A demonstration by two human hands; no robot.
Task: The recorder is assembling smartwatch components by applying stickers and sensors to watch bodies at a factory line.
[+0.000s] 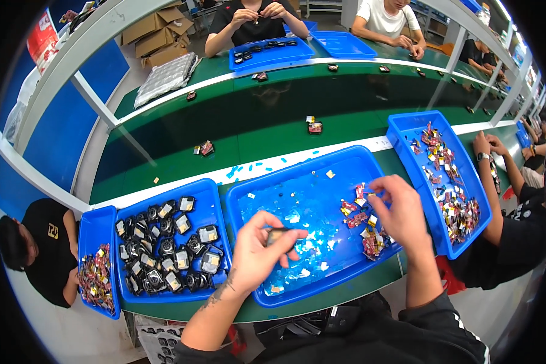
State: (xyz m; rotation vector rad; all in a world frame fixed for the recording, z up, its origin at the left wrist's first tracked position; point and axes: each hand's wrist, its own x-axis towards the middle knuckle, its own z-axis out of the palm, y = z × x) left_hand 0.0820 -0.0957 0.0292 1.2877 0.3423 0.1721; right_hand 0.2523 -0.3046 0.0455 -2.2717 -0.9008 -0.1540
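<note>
My left hand [262,250] is closed around a small black device housing [276,235] over the middle blue tray [239,209], its thumb lying across the front. My right hand [401,209] is at the same tray's right side, with thumb and forefinger curled toward each other. Whatever is between those fingertips is too small to make out. Below and beside them lies a pile of small red electronic parts [373,244] with silver and yellow bits. Thin blue film scraps [312,246] and small pale pieces cover much of the tray's bottom.
On the left, a blue tray holds black device housings [167,246]; a narrower tray beyond it holds red parts [96,276]. Another tray of red parts [461,215] stands right. Behind runs a green conveyor belt [242,133] carrying small part clusters. Several people work around it.
</note>
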